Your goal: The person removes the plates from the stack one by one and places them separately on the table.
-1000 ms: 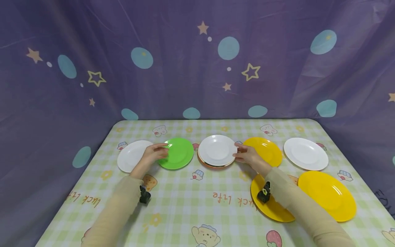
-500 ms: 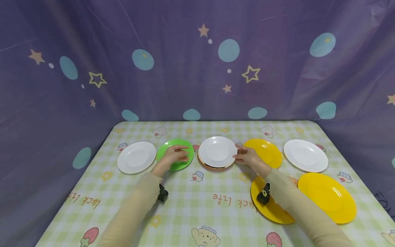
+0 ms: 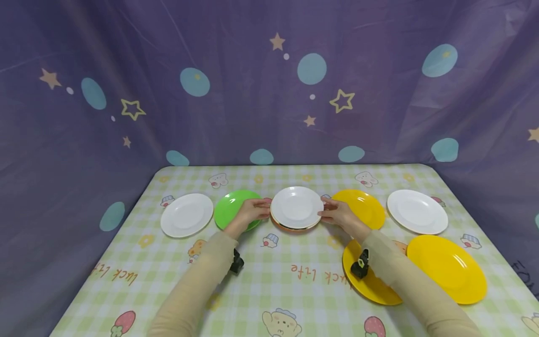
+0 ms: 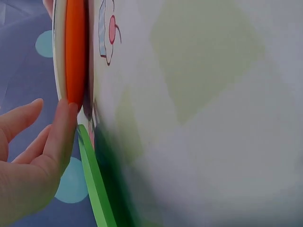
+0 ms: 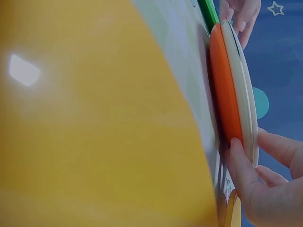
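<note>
A stack of plates stands mid-table: a white plate (image 3: 297, 207) on top, a cream-edged one below it, and an orange plate (image 5: 226, 85) at the bottom. My right hand (image 3: 342, 216) pinches the stack's right rim, with fingertips on the orange edge and on the white plate's side. On the opposite side, my left hand (image 3: 251, 213) reaches over the green plate (image 3: 230, 206), fingertips at the stack's left rim. Fairly straight fingers touch the orange plate's edge in the left wrist view, while another digit stays apart from it.
One white plate (image 3: 187, 215) lies at the far left, another white plate (image 3: 417, 211) at the back right. A yellow plate (image 3: 364, 208) is behind my right hand. Two larger yellow plates lie front right, one (image 3: 446, 269) beside my right sleeve, the other (image 3: 372, 285) partly under it.
My left hand has moved right, from between the left white plate and the green plate, across the green one to the stack's left rim. My right hand keeps its place at the stack.
</note>
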Available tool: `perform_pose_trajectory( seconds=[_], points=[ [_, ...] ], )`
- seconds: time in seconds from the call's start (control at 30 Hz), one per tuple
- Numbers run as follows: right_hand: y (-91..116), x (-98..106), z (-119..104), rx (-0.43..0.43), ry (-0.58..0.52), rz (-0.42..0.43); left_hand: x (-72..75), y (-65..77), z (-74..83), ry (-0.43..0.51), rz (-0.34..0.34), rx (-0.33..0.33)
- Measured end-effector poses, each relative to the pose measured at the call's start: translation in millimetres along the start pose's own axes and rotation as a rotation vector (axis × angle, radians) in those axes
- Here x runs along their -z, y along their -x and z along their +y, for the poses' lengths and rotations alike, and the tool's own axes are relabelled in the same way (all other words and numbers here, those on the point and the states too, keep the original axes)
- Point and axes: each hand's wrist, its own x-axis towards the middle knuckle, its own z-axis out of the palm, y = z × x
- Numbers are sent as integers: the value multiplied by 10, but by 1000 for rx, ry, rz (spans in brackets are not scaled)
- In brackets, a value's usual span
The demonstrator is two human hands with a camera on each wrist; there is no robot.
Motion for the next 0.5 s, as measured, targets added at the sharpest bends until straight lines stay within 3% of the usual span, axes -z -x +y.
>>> perform_pose_trajectory(
  seconds=[0.23, 0.5],
  points=[
    [-53, 10, 52, 28, 68, 4, -47, 35, 27, -50, 29, -38],
    [-4, 6, -5, 29, 26, -11, -74, 36, 19, 1, 35, -67]
  ],
)
